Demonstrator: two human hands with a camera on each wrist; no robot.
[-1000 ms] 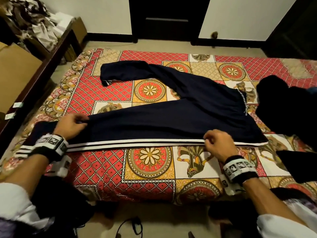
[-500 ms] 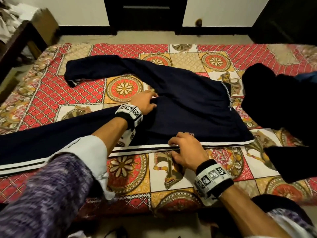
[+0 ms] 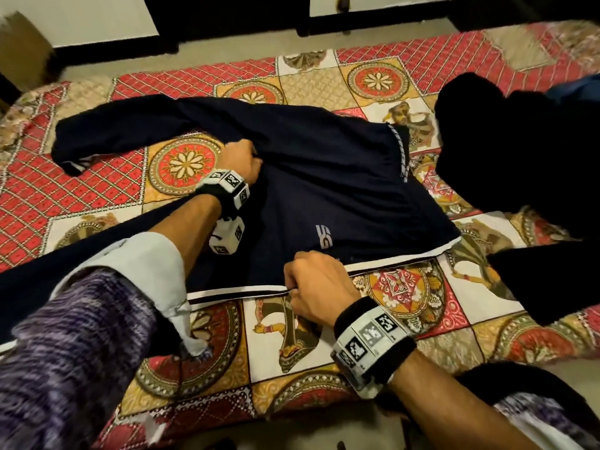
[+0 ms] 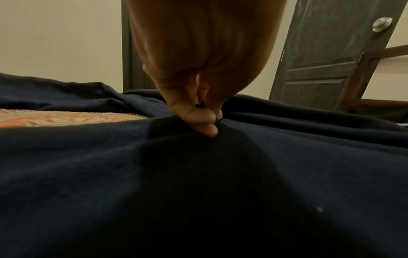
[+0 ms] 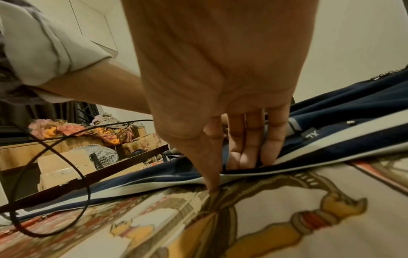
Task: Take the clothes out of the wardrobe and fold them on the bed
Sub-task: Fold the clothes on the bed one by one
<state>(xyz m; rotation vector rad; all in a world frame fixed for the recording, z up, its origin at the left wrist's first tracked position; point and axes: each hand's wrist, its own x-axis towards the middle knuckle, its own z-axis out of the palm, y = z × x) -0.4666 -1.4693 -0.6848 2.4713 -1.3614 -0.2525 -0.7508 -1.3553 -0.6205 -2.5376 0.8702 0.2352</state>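
Navy track trousers [image 3: 324, 177] with white side stripes lie spread on the patterned bed sheet [image 3: 373, 82], one leg bent off to the far left. My left hand [image 3: 243, 157] is at the crotch, where the two legs part, and in the left wrist view its fingertips [image 4: 205, 122] pinch a tuck of the navy cloth [image 4: 198, 192]. My right hand [image 3: 311, 284] is at the near striped seam. In the right wrist view its fingers [image 5: 243, 153] lie in the fold of the trousers [image 5: 342, 125], and the thumb points down at the sheet below the edge.
A heap of black clothes [image 3: 519, 151] covers the bed's right side, with another dark piece [image 3: 545, 280] nearer me. A dark door [image 4: 326, 52] stands beyond the bed. Cardboard boxes [image 5: 64, 162] and a loose black cable [image 5: 55, 148] are off to the left.
My left hand has left the near leg's end and reached in to the crotch, where it now pinches the cloth. My right hand slid a little along the striped seam. The view has come closer.
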